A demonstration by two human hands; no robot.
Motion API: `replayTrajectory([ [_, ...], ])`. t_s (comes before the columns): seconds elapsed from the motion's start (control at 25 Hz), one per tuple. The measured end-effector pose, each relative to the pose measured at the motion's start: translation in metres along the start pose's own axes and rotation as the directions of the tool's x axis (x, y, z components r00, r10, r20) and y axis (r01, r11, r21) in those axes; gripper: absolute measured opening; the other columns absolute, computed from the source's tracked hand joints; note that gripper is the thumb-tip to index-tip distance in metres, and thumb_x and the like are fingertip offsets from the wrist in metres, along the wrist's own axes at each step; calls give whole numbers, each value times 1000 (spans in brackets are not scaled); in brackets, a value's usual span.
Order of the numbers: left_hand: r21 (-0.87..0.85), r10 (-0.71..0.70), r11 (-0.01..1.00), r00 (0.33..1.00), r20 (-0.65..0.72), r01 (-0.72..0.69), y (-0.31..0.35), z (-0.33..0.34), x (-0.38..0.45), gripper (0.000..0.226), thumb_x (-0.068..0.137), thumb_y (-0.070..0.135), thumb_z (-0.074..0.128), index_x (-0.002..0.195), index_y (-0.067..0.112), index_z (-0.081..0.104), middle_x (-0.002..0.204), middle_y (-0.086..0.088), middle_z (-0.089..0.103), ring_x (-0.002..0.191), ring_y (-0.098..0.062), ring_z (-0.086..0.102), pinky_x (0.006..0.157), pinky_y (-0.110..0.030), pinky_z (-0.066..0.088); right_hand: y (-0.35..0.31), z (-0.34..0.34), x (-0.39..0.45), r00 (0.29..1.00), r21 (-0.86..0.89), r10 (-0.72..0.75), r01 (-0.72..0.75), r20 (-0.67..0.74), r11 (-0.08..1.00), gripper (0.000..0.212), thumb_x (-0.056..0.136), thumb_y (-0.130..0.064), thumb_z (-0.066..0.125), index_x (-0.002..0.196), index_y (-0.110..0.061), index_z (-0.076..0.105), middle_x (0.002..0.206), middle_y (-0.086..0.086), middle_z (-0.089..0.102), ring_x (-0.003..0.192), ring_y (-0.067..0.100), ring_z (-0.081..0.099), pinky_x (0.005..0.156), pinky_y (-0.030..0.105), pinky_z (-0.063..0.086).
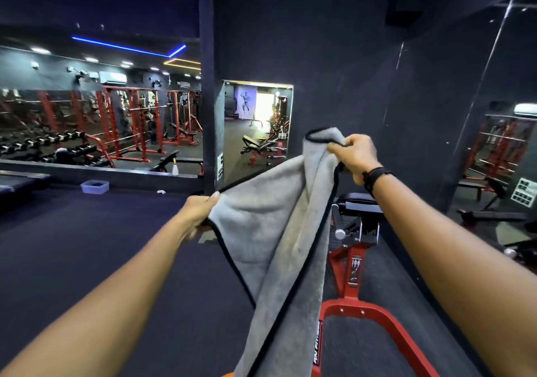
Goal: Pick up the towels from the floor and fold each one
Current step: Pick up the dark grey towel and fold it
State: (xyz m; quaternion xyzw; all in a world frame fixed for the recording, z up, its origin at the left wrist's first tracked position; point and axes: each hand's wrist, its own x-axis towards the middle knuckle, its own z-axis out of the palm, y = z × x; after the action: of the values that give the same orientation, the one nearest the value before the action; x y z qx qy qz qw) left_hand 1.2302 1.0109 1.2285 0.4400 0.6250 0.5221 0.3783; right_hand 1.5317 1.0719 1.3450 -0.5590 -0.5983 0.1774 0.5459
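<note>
Grey terry cloth with a thin black piped hem makes up the towel (279, 231), which hangs in the air in front of the person, clear of the dark floor (87, 260), its long tail running down out of sight at the bottom of the view. It looks soft and limp, light enough for a fingertip hold, and it drapes into deep folds instead of keeping any shape; I judge it will sag and twist unless it is kept stretched between two points. The hem is the sensible place to take it, at the corners, since the piping gives a firmer edge to pinch. A red machine frame (357, 310) stands just behind the hanging cloth, near enough that the tail could catch on it. The right hand (354, 154) is clenched on a bunched upper corner, held high. The left hand (200, 211) pinches the hem of the opposite edge, lower down
</note>
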Motion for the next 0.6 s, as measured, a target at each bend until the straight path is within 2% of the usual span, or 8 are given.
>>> replayTrajectory([
  [0.04, -182, -44, 982, 997, 62, 54, 13, 7, -3, 28, 96, 31, 54, 75, 14, 59, 66, -4, 55, 54, -15, 51, 43, -21, 46, -2, 4, -5, 999, -56, 7, -4, 49, 998, 32, 72, -19, 75, 59, -18, 46, 67, 5, 47, 64, 20, 49, 56, 43, 53],
  [0.08, -270, -54, 959, 991, 119, 85, 26, 17, -7, 21, 96, 28, 56, 86, 12, 63, 73, -4, 61, 57, -12, 57, 44, -22, 52, -6, 10, -13, 993, -94, 14, -3, 121, 996, 33, 71, -16, 78, 64, -17, 45, 71, 5, 47, 64, 20, 50, 56, 42, 54],
  [0.2, -371, -23, 922, 971, 237, 113, 54, 50, -19, 11, 94, 19, 59, 86, 12, 63, 76, -3, 61, 56, -7, 60, 51, -23, 57, -17, 35, -39, 929, -130, 7, 44, 369, 991, 37, 74, -12, 79, 68, -16, 43, 71, 3, 46, 52, 18, 53, 48, 29, 51],
  [0.32, -384, 38, 919, 949, 313, 90, 66, 69, -24, 5, 87, 7, 66, 82, 9, 65, 72, -3, 65, 59, -8, 62, 60, -20, 57, -22, 55, -55, 866, -61, 17, 15, 500, 998, 26, 81, -6, 72, 79, -13, 47, 70, 4, 52, 36, 8, 50, 35, 20, 43],
  [0.4, -349, 93, 937, 948, 306, 21, 67, 73, -27, 5, 82, 4, 71, 84, 7, 67, 67, -1, 68, 58, -7, 64, 60, -17, 56, -24, 59, -59, 840, -23, 32, -23, 541, 999, 19, 85, -2, 66, 80, -10, 50, 67, 6, 54, 34, 7, 52, 38, 22, 47],
  [0.48, -325, 182, 942, 944, 276, -87, 62, 73, -27, 11, 82, 2, 71, 93, 2, 69, 67, 2, 69, 59, -4, 64, 59, -15, 54, -24, 60, -60, 828, 11, 49, -67, 558, 998, 17, 87, -1, 64, 76, -8, 54, 68, 9, 59, 41, 12, 59, 44, 26, 54],
  [0.56, -261, 297, 937, 923, 243, -233, 52, 72, -25, 18, 84, 3, 68, 101, -4, 69, 69, 3, 70, 62, -3, 63, 61, -17, 53, -21, 63, -62, 841, 45, 76, -118, 535, 992, 19, 86, 4, 61, 71, -6, 55, 72, 12, 61, 50, 20, 64, 47, 30, 57],
  [0.6, -177, 367, 926, 903, 225, -333, 47, 71, -22, 19, 85, 11, 70, 101, 0, 72, 70, 1, 71, 65, -4, 61, 64, -22, 52, -20, 65, -63, 851, 62, 95, -148, 516, 987, 22, 86, 7, 58, 67, -5, 56, 72, 13, 61, 50, 22, 64, 47, 30, 57],
])
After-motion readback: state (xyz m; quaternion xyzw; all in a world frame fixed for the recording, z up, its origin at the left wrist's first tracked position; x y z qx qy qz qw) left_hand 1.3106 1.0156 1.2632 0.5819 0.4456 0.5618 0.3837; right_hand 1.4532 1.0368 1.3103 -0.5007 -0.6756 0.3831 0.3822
